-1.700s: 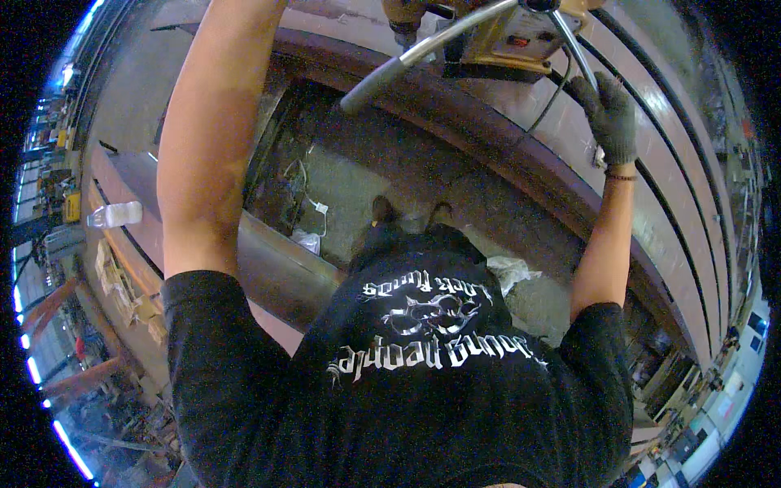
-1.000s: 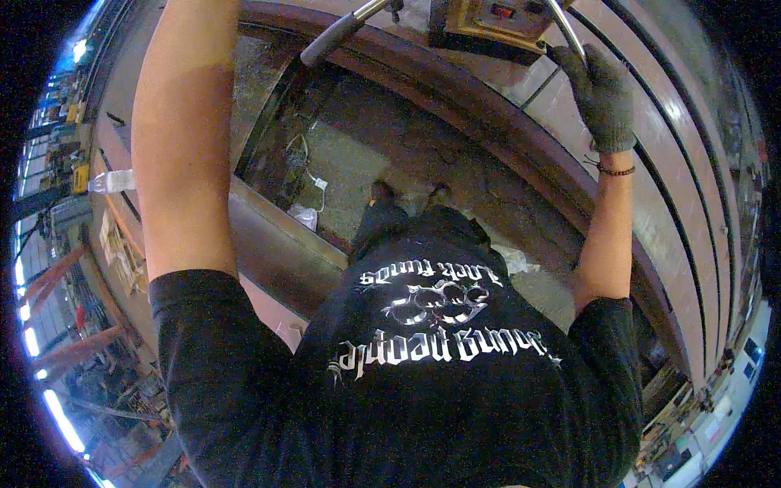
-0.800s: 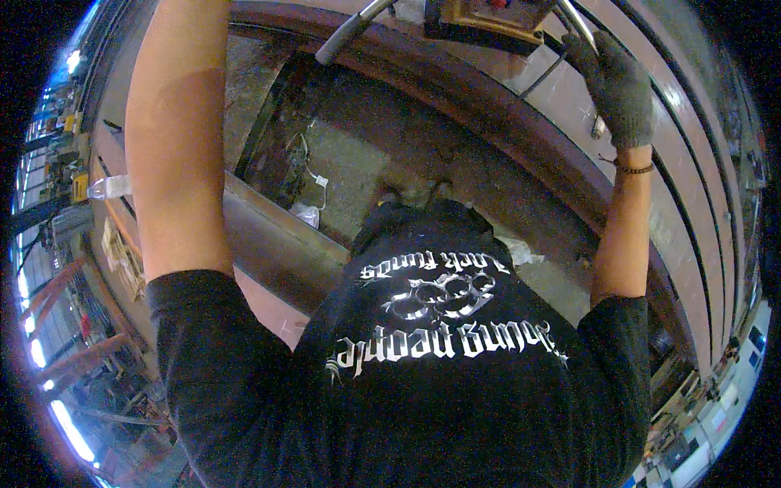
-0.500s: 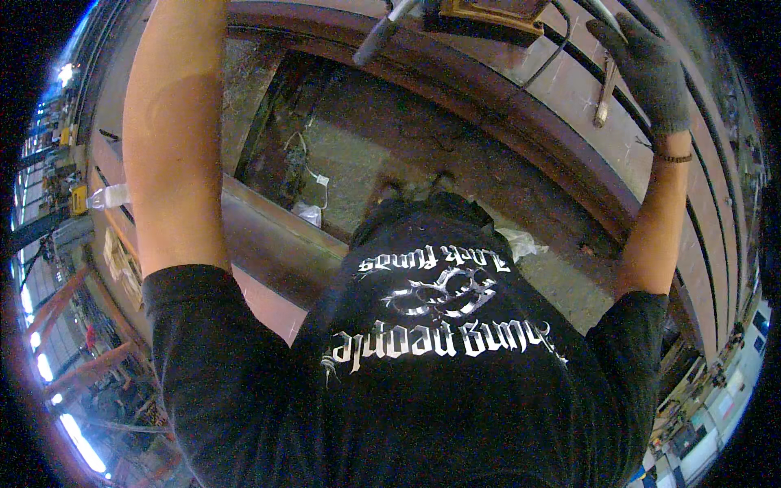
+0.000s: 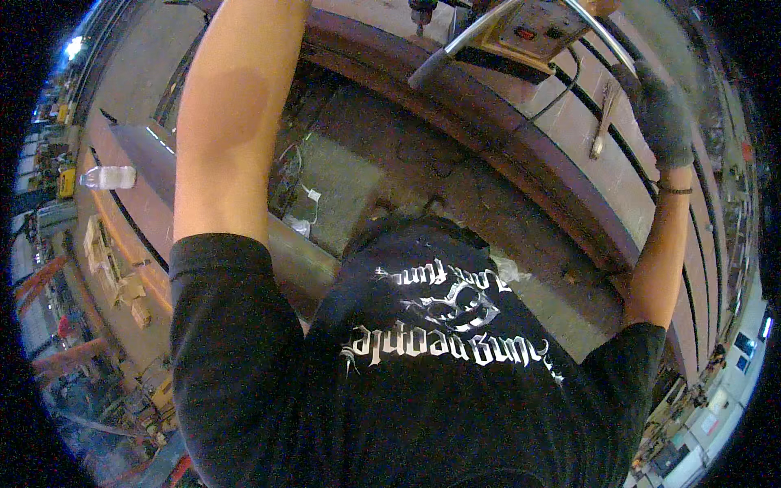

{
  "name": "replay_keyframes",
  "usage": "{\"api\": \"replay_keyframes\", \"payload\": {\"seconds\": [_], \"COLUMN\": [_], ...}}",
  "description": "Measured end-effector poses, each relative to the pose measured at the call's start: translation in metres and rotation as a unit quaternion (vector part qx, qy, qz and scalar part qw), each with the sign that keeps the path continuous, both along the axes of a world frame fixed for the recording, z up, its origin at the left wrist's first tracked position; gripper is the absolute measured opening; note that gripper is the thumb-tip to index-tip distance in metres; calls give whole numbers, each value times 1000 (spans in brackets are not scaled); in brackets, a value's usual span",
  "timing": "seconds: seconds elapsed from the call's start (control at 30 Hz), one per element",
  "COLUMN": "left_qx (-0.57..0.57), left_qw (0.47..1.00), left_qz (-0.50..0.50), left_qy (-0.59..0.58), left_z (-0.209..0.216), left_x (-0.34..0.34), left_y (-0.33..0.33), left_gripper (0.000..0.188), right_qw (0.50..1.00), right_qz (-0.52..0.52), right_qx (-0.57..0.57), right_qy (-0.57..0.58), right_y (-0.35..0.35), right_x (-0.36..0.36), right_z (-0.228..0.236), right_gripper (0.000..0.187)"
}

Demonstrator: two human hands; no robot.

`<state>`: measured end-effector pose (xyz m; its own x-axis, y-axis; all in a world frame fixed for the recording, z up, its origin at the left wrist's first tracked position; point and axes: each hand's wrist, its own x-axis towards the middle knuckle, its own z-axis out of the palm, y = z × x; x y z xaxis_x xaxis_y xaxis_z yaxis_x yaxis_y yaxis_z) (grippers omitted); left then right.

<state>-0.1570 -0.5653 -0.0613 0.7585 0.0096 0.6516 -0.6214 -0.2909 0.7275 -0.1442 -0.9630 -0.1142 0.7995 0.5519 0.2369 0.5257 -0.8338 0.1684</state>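
My right hand (image 5: 663,114), in a dark grey knitted glove, is closed around the end of a metal feed handle (image 5: 606,37) at the upper right. That handle belongs to a drilling machine (image 5: 525,37), whose boxy body has a red switch and a black cable. Another handle with a grey grip (image 5: 429,70) sticks out on its left side. A dark drill chuck (image 5: 421,15) shows at the top edge. My left forearm (image 5: 228,122) reaches up out of the picture, so the left hand is out of sight.
The machine stands on brown steel beams (image 5: 488,122) with dark gaps between them. A wooden stick-like tool (image 5: 602,126) lies near my right hand. A plastic bottle (image 5: 110,177) lies at the left, above wood pieces (image 5: 114,264). A white plug (image 5: 314,195) on a cord hangs below.
The view has shifted, bringing more of the drilling machine in at the top. Its handles stand at a different angle. My right hand stays at the handle; my left forearm appears further right.
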Motion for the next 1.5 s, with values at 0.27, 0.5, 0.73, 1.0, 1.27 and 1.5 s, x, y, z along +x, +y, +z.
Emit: {"api": "replay_keyframes", "payload": {"seconds": [0.27, 0.5, 0.73, 1.0, 1.27, 1.5], "left_qx": [-69, 72, 2, 11, -134, -39], "left_qw": [948, 960, 952, 955, 943, 941], "left_qz": [311, 70, 83, 41, 17, 7], "left_qy": [-2, 262, 295, 295, 305, 335], "left_z": [-143, -223, -200, -196, -193, -196], "left_x": [-91, -40, -29, 6, -1, 2], "left_y": [-54, -197, -229, -266, -293, -276], "left_gripper": [34, 92, 124, 122, 117, 108], "right_qw": [997, 994, 997, 997, 997, 998], "right_qz": [38, 79, 40, 36, 33, 7], "right_qx": [43, 36, 58, 38, 57, 39], "right_qy": [-47, -65, -32, -51, -45, -42], "right_y": [3, 6, 10, 11, 0, 4], "right_x": [-16, -3, -13, -12, -13, -9], "right_z": [-1, 2, 6, 6, -2, 5], "right_gripper": [39, 42, 44, 44, 37, 39]}}
